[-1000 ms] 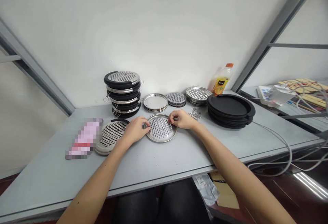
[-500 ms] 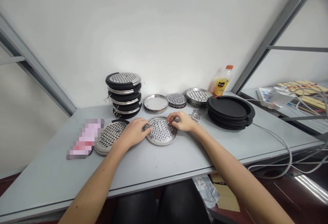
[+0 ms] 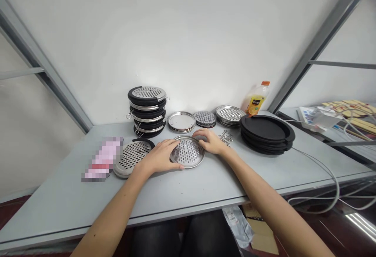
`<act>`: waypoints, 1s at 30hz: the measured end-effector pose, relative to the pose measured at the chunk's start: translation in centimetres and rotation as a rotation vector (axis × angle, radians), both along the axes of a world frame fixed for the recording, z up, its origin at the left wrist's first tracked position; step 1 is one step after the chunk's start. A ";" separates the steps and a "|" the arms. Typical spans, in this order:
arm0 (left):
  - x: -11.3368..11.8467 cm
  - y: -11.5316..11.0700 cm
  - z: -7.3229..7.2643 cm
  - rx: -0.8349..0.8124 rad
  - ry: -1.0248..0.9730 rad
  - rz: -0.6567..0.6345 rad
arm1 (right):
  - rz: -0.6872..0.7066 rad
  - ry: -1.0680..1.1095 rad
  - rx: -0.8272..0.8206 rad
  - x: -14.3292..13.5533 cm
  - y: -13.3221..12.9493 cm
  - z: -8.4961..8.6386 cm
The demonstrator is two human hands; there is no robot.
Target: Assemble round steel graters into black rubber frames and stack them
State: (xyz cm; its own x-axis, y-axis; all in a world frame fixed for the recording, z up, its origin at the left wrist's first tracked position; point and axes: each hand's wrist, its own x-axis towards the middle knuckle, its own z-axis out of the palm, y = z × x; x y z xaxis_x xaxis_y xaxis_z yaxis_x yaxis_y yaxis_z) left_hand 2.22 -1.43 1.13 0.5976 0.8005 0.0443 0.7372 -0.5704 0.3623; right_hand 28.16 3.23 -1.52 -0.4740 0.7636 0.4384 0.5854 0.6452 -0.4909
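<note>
A rimmed metal grater disc (image 3: 188, 153) is laid flat on the grey surface (image 3: 211, 182), framed between 2 bare hands. Because the disc is round, no long axis is offered to either side; only the side from which the rim is met can be told apart. By the left grip (image 3: 174, 156) the left side is spanned: the fingers are reached toward the far-left rim and the thumb is stretched along the near edge, so the grip is spread wide. By the right grip (image 3: 198, 136) the far-right rim is met, with the fingers bent over it and the thumb drawn in beside them; whether the rim is pinched there or only touched cannot be told.

From the left grip, the disc is placed to the right, partly inside the spread of thumb and fingers. From the right grip, it is placed to the left and toward the body. Neither hand is clearly nearer, since the rim is reached by both.

Beside the left wrist, a perforated round (image 3: 133, 157) is partly covered by the hand. Beyond the right hand, small metal clips (image 3: 225, 137) are scattered, with stacked black holders (image 3: 264, 147) farther right.
</note>
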 end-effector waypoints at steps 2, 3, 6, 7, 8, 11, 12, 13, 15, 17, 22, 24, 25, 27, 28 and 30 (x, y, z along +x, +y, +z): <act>-0.5 0.2 0.1 -0.026 0.010 0.006 | 0.068 -0.023 -0.007 -0.1 0.1 -0.2; -0.8 0.3 0.2 -0.038 0.007 0.007 | 0.079 -0.030 -0.010 -0.1 0.1 -0.2; -1.2 0.4 0.3 -0.043 -0.019 0.005 | 0.059 -0.045 -0.017 -0.2 0.2 -0.4; -1.3 0.4 0.3 -0.042 -0.021 0.007 | 0.051 -0.048 -0.019 -0.2 0.2 -0.4; -1.2 0.3 0.3 -0.042 -0.017 0.012 | 0.045 -0.050 -0.022 -0.2 0.2 -0.5; -0.7 0.1 0.3 -0.040 0.013 0.027 | 0.038 -0.046 -0.027 -0.2 0.1 -0.5; -0.6 0.0 0.3 -0.033 0.016 0.026 | 0.039 -0.043 -0.026 -0.1 0.2 -0.5; -0.4 0.0 0.3 -0.024 0.015 0.023 | 0.039 -0.041 -0.025 -0.1 0.2 -0.5; -0.3 0.0 0.2 -0.011 0.010 0.018 | 0.040 -0.035 -0.024 -0.1 0.2 -0.5; -0.3 0.0 0.1 -0.008 0.010 0.015 | 0.040 -0.029 -0.028 -0.1 0.2 -0.6; -0.5 0.2 -0.1 -0.010 0.015 0.007 | 0.049 -0.020 -0.020 -0.2 0.1 -0.5; -0.5 0.2 -0.1 -0.009 0.007 0.000 | 0.044 -0.016 -0.005 -0.2 0.1 -0.5; -0.5 0.2 -0.1 -0.012 0.006 -0.007 | 0.034 -0.012 0.003 -0.3 0.1 -0.5; -0.5 0.2 0.0 -0.028 0.004 -0.026 | 0.016 -0.005 0.019 -0.5 0.0 -0.5; -0.5 0.1 0.1 -0.037 0.001 -0.037 | 0.014 -0.004 0.026 -0.6 -0.1 -0.6; -0.4 0.0 0.3 -0.055 -0.007 -0.063 | 0.031 -0.010 0.028 -0.8 -0.3 -0.6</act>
State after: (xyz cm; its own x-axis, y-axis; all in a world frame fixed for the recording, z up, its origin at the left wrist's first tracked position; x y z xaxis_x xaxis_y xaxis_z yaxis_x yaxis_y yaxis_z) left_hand 1.83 -1.46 1.40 0.6465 0.7629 0.0057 0.6979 -0.5944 0.3996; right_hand 27.35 2.95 -2.09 -0.5020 0.7356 0.4548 0.5697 0.6769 -0.4661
